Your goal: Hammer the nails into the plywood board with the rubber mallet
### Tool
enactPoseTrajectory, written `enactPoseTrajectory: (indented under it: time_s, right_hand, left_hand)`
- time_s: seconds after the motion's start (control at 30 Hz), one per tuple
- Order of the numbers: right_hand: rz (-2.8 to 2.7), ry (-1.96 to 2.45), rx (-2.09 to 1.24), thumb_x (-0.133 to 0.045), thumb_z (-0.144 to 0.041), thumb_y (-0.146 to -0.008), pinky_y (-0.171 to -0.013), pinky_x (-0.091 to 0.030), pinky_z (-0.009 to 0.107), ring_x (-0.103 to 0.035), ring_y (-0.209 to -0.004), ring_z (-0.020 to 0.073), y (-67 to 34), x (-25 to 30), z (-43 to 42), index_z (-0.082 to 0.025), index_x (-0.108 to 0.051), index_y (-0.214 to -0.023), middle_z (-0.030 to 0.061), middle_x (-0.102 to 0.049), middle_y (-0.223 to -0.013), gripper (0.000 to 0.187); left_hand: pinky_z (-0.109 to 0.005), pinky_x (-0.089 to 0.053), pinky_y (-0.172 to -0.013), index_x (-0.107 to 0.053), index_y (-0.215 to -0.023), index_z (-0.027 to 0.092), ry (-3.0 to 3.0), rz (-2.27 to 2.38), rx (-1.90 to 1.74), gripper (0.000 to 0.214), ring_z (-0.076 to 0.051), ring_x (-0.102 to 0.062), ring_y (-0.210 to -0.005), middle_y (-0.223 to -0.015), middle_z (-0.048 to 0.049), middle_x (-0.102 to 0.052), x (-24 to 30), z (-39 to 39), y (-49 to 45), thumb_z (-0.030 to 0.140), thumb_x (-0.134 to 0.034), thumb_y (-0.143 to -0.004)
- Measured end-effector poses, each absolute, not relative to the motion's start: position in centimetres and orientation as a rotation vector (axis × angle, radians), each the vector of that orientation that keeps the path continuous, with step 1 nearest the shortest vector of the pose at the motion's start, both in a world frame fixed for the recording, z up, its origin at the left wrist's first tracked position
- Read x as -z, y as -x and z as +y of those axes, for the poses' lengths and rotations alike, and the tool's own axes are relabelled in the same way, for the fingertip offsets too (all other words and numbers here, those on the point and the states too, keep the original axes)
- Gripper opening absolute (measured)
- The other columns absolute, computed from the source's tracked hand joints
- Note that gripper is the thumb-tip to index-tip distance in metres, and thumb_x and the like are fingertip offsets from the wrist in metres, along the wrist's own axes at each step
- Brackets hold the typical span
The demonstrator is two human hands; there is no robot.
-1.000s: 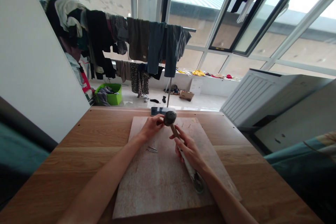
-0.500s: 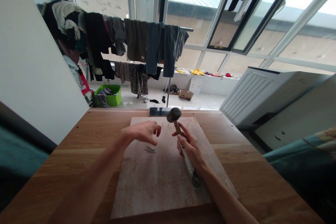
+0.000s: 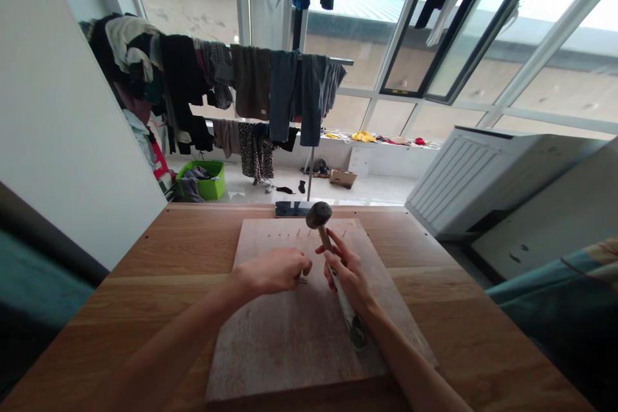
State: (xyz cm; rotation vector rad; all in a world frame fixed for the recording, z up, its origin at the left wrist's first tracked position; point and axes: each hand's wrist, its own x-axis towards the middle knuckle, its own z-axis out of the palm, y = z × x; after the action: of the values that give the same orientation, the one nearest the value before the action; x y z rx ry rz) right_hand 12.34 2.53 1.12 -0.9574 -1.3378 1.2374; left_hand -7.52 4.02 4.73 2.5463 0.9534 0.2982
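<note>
My left hand is low over a pale wooden board, its fingers curled together at some nails. The nails' ends show under the fingertips; the rest is hidden by the hand. My right hand is wrapped around the handle of a mallet with a dark, rounded head. The mallet slants across the board, head away from me. Near the board's far edge, several thin nails stand upright in a row, with small dark dots to their left.
The board lies on a wooden table. A phone-like dark slab lies at the table's far edge. Beyond are a laundry rack with hanging clothes, a green basket and a cardboard box. A white ribbed unit stands right.
My left hand has moved right and closed its fingers at the loose nails, which have shifted right with it. My right hand holds the mallet in nearly the same place.
</note>
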Motion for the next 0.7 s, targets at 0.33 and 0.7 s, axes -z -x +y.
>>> enactPoseTrajectory:
  time_s: [0.33,0.7]
  right_hand:
    - [-1.313,0.961,-1.244,-0.061,-0.039,-0.089,-0.030,-0.040,0.019,-0.046,-0.041,0.0041,-12.4,-1.0,2.6,-0.025,-0.048,-0.143,0.0045,-0.065,-0.099,0.057]
    - [-1.315,0.973,-1.252,-0.062,-0.039,-0.088,-0.030,-0.040,0.019,-0.046,-0.041,0.0044,-12.2,-1.6,2.3,-0.025,-0.049,-0.143,0.0045,-0.065,-0.097,0.058]
  left_hand:
    - [-0.025,-0.054,-0.067,-0.068,-0.085,0.017,-1.960,1.223,-1.127,0.010,-0.016,-0.067,-0.071,-0.077,-0.0022,-0.072,-1.9,10.1,9.6,0.020,-0.063,-0.076]
    - [-0.022,-0.050,-0.060,-0.070,-0.086,0.018,-2.056,1.329,-1.141,0.013,-0.013,-0.062,-0.061,-0.071,0.0002,-0.069,0.6,10.3,9.6,0.016,-0.060,-0.077]
